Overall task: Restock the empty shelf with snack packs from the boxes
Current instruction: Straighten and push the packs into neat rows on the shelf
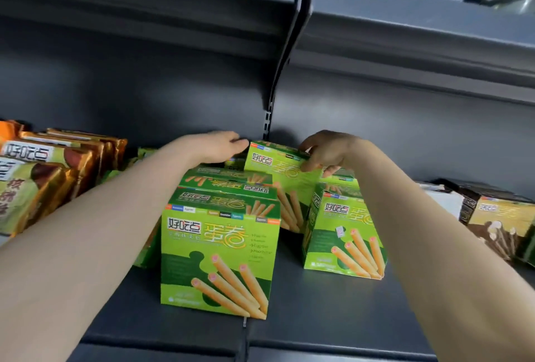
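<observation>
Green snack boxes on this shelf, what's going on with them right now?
A person is stocking the grey shelf with green egg-roll boxes. The right hand pinches the top of one green box at the back, while the left hand reaches in beside it with fingers fairly straight. More of the same boxes stand nearer the front, with orange-brown packs to the left and brown boxes to the right.

Green egg-roll boxes (217, 257) stand upright mid-frame on the grey shelf (318, 318). Behind them, at centre, is a tilted box (285, 179).
</observation>
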A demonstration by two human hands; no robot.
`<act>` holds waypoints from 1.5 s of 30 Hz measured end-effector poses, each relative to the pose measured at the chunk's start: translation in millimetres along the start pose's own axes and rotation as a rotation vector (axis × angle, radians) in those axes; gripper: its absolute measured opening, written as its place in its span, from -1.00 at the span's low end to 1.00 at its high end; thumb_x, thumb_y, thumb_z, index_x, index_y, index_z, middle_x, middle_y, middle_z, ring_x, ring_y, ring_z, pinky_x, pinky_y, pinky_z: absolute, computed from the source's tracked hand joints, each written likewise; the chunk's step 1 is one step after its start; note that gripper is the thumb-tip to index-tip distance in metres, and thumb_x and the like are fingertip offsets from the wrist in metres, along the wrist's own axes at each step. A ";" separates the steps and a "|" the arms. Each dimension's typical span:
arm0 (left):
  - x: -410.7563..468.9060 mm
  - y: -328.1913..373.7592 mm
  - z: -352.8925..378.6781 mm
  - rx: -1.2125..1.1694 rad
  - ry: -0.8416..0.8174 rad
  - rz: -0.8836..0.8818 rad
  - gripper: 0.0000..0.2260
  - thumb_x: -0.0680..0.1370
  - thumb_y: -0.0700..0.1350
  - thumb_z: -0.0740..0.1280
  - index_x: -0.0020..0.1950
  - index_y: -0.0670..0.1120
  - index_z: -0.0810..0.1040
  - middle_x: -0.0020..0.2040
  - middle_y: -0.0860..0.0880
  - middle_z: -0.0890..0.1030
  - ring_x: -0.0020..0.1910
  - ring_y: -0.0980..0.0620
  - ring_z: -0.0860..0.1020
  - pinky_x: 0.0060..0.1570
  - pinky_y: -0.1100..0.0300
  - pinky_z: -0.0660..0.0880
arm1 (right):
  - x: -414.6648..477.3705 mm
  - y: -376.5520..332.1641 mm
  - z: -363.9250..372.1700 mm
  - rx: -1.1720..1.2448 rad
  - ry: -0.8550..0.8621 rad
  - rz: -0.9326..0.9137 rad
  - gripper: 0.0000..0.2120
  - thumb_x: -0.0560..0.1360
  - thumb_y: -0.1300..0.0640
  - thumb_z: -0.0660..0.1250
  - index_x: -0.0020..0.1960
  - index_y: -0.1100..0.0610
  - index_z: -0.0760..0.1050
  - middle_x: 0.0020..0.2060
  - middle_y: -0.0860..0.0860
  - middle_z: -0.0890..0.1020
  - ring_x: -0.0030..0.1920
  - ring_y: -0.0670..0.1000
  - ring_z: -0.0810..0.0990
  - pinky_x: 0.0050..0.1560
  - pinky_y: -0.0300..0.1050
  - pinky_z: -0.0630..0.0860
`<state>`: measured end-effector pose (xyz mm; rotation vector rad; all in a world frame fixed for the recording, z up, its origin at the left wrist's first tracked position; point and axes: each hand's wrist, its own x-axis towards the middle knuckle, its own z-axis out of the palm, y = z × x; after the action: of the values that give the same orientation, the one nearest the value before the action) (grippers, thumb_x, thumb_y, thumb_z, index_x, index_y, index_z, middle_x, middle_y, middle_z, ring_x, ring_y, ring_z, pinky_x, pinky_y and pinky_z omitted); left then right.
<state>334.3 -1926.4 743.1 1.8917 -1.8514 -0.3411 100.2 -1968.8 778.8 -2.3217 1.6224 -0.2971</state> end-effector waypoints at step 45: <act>-102.2 -41.2 -4.2 -0.153 0.137 -0.001 -0.58 0.56 0.24 0.31 0.31 0.05 0.59 0.31 0.02 0.56 0.30 -0.04 0.48 0.30 0.09 0.39 | -77.1 -42.7 73.1 0.417 0.191 -0.089 -0.60 0.44 -0.15 0.48 0.15 0.08 0.62 -0.02 0.02 0.63 -0.03 0.01 0.61 -0.19 -0.18 0.59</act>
<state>366.1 -1825.6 711.8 1.7685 -1.6856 -0.3347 135.4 -1873.9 725.4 -2.0934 1.3753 -0.8151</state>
